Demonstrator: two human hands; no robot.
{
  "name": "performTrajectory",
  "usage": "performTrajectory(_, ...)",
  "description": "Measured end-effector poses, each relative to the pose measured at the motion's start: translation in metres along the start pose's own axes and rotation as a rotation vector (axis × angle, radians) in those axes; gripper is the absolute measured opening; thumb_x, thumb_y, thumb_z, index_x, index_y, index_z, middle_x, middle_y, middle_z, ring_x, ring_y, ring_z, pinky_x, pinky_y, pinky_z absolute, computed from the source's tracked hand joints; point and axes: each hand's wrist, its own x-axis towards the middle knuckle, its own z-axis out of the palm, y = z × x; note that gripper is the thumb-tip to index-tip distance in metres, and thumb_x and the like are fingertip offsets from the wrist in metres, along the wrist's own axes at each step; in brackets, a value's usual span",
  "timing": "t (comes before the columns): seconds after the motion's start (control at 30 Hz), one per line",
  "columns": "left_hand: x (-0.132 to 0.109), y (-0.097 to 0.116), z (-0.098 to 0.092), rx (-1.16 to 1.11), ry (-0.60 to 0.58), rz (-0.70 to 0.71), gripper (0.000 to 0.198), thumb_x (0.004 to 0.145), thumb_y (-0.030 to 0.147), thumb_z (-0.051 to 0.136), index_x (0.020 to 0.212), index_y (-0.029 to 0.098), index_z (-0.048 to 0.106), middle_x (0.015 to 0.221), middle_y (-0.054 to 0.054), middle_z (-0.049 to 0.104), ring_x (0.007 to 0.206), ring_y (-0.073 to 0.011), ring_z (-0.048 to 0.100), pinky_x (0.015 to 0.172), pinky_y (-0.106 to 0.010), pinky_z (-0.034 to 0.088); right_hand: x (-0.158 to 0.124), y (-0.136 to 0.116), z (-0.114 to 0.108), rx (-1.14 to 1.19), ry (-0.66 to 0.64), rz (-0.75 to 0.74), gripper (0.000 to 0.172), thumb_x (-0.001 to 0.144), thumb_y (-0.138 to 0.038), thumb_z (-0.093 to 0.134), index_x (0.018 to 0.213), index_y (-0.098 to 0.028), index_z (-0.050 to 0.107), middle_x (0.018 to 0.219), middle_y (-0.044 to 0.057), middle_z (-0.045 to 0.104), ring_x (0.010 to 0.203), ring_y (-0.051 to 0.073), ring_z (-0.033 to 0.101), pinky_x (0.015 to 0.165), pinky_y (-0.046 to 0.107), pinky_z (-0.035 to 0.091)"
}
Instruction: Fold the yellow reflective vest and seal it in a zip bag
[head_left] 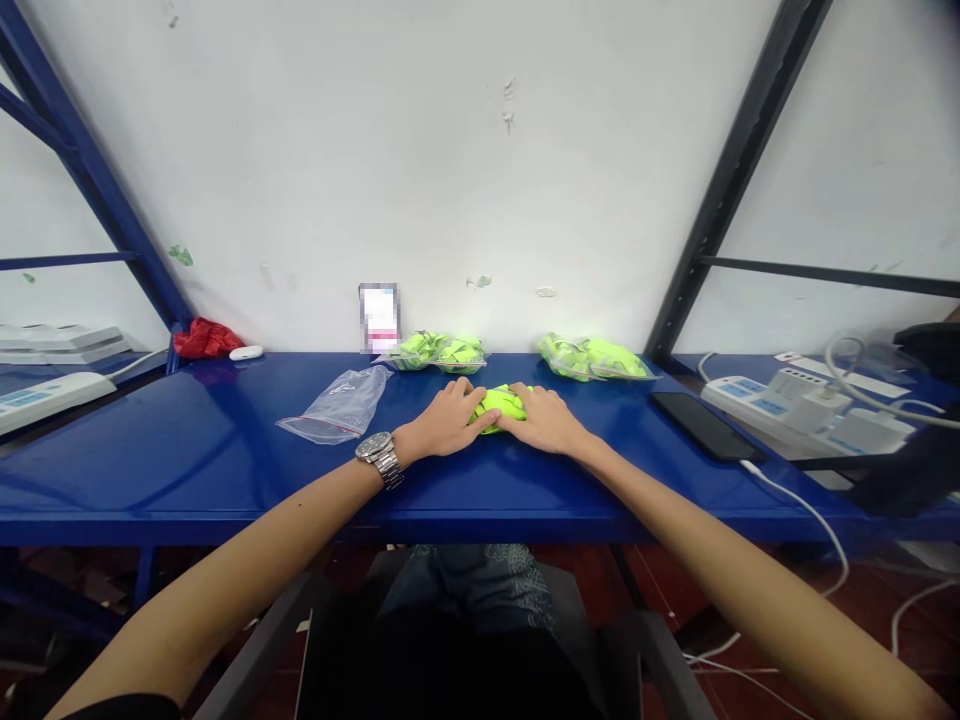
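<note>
A folded bundle of neon-yellow fabric (pixel 502 405) lies on the blue table (pixel 247 480) in front of me. My left hand (pixel 448 418) grips its left side, with the thumb across the near edge. From the right, my right hand (pixel 549 418) presses on the same bundle, its fingers curled over the top. Both thumbs come close together at the front. The fabric's exact kind and its underside are hidden by my hands. Left of my left hand lies a clear zip bag (pixel 339 405), flat on the table.
Along the wall sit clear bags of neon fabric, one group at centre (pixel 461 353) and another to the right (pixel 596 357). A phone (pixel 380 318) leans on the wall. Another phone (pixel 705 425), cabled, lies near power strips (pixel 795 405). Red fabric (pixel 204 338) is at far left.
</note>
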Motion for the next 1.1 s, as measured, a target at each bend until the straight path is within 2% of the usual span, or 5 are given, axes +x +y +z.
performTrajectory(0.2, -0.006, -0.008, 0.004, -0.089, -0.135, 0.042, 0.085, 0.089, 0.073, 0.037, 0.148, 0.013, 0.026, 0.143, -0.020, 0.041, 0.131, -0.0328, 0.041, 0.110, -0.045, 0.032, -0.008, 0.006, -0.009, 0.161, -0.084, -0.053, 0.095, 0.074, -0.063, 0.065, 0.148, -0.011, 0.036, 0.139, 0.022, 0.053, 0.126, 0.039, 0.051, 0.102, 0.048, 0.037)
performTrajectory(0.4, -0.002, -0.003, 0.005, -0.033, -0.129, 0.019, 0.100, 0.077, 0.082, 0.049, 0.146, 0.014, 0.029, 0.141, -0.022, 0.045, 0.127, -0.0375, 0.047, 0.102, -0.046, 0.038, -0.015, 0.014, -0.006, 0.345, -0.071, -0.050, 0.095, 0.068, -0.037, 0.072, 0.152, -0.017, 0.031, 0.152, 0.017, 0.041, 0.138, 0.035, 0.041, 0.110, 0.049, 0.034)
performTrajectory(0.67, 0.002, 0.008, 0.009, -0.054, -0.029, -0.013, 0.063, 0.088, 0.053, 0.054, 0.134, 0.014, 0.038, 0.122, -0.017, 0.053, 0.112, -0.0322, 0.054, 0.096, -0.046, 0.045, -0.009, 0.016, 0.003, 0.701, 0.084, 0.041, 0.077, 0.069, -0.033, 0.071, 0.141, -0.021, 0.049, 0.143, 0.010, 0.053, 0.131, 0.030, 0.049, 0.110, 0.045, 0.036)
performTrajectory(0.9, 0.002, 0.005, 0.013, -0.155, 0.026, -0.015, 0.071, 0.090, 0.048, 0.055, 0.142, 0.009, 0.029, 0.138, -0.021, 0.045, 0.127, -0.0340, 0.044, 0.108, -0.048, 0.037, 0.003, -0.003, 0.014, 1.276, 0.255, 0.207, 0.059, 0.073, -0.055, 0.069, 0.117, -0.016, 0.064, 0.123, 0.011, 0.065, 0.113, 0.025, 0.060, 0.093, 0.034, 0.048)
performTrajectory(1.1, 0.000, 0.008, 0.014, -0.232, 0.087, 0.000, 0.073, 0.091, 0.052, 0.054, 0.147, 0.015, 0.024, 0.148, -0.017, 0.039, 0.137, -0.0305, 0.038, 0.115, -0.045, 0.031, 0.008, -0.013, 0.013, 1.584, 0.375, 0.320, 0.039, 0.065, -0.043, 0.073, 0.095, -0.017, 0.069, 0.099, 0.006, 0.070, 0.090, 0.021, 0.063, 0.072, 0.029, 0.051)
